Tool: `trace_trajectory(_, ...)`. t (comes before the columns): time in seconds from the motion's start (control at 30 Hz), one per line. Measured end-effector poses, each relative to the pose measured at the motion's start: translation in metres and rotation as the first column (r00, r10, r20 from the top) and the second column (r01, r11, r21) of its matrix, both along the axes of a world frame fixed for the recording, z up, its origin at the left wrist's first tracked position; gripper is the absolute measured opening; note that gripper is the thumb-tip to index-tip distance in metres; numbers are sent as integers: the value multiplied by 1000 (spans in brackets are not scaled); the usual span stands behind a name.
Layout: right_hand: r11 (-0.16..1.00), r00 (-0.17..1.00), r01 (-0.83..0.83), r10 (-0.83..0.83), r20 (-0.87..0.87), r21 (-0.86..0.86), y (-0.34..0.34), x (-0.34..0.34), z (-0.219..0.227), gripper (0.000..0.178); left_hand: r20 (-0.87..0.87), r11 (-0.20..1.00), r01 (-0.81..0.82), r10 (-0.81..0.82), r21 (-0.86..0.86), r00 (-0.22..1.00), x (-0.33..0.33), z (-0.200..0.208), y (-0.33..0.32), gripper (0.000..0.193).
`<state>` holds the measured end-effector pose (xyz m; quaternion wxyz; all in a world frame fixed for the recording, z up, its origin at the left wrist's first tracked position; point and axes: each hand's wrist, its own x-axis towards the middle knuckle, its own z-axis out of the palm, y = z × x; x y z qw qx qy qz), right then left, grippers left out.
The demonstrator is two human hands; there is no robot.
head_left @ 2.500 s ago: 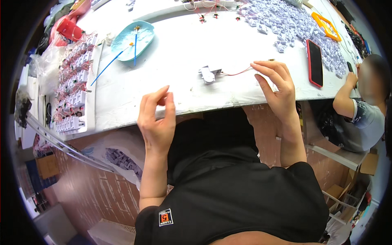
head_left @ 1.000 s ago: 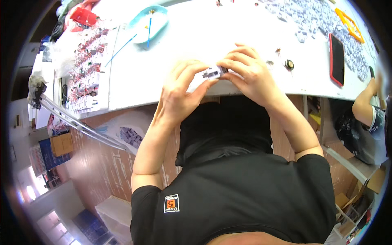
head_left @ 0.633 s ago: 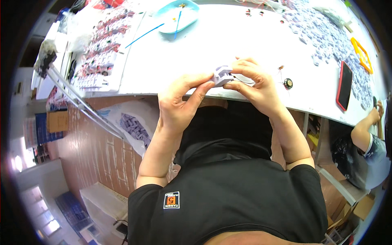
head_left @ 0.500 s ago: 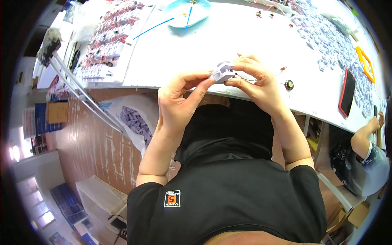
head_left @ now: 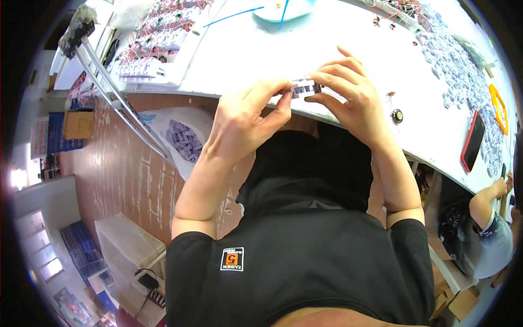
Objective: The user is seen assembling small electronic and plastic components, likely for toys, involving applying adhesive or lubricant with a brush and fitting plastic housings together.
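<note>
Fingers of the left hand [head_left: 248, 117] pinch one end of a small pale plastic housing [head_left: 303, 88], those of the right hand [head_left: 351, 98] closed about its darker other end — all at the near edge of the counter [head_left: 261, 54]. Handling, by my judgement: light, even pressure, both ends in line, right wrist clear of the round black part [head_left: 397, 115] alongside.

A small rectangular patch [head_left: 232, 259], black and orange with a white border, bore upside-down lettering and a single numeral on the person's black fabric T-shirt [head_left: 327, 256], between six and seven o'clock from the view's centre. Marks on the round black-rimmed disc [head_left: 397, 115], between two and three o'clock, were too small to read.
</note>
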<state>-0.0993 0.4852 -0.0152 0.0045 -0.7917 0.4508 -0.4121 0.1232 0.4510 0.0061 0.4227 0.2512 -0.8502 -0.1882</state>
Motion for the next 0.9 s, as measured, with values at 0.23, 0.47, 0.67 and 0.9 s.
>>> trace_trajectory(0.23, 996, 995, 33, -40, 95, 79, 0, 4, -4, 32, -172, 953, 56, -4, 297, 985, 3, -11, 0, 21)
trace_trajectory(0.47, 1000, 993, 16, -17, 116, 15, -10, 23, 6, 31, -395, 858, 148, 68, 492, 916, 12, -18, -7, 20)
trace_trajectory(0.67, 971, 999, 30, -26, 22, -238, -25, 56, 15, 30, -586, 43, 585, 108, 810, 803, 56, -4, -27, 39)
trace_trajectory(0.9, 989, 996, -9, 21, 82, -147, -28, 74, 18, 60, -396, 414, 318, 116, 853, 911, 79, 16, -30, 32)
